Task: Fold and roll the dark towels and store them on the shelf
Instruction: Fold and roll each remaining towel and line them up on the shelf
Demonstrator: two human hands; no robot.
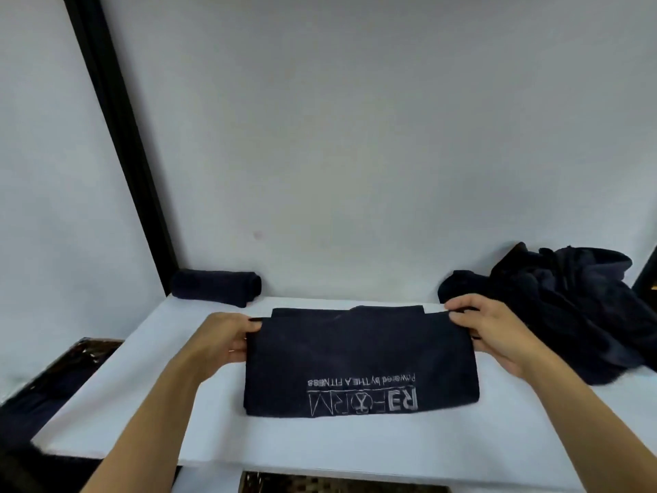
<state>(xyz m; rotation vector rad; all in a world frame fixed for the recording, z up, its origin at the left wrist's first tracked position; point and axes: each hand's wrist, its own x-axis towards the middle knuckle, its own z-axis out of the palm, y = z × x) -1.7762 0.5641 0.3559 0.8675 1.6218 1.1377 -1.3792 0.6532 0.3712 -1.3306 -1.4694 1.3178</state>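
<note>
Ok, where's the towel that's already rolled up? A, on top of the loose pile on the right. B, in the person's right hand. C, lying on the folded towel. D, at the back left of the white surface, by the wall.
D: the rolled towel lies at the back left of the white surface against the wall, apart from the loose pile and from the folded towel that the left hand and right hand grip.

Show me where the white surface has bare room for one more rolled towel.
Bare: the back strip along the wall, between the rolled towel and the towel heap; the front strip between the folded towel and the near edge of the white surface. Crowded: the right side under the heap; the middle, where left hand and right hand pinch the folded towel.
</note>
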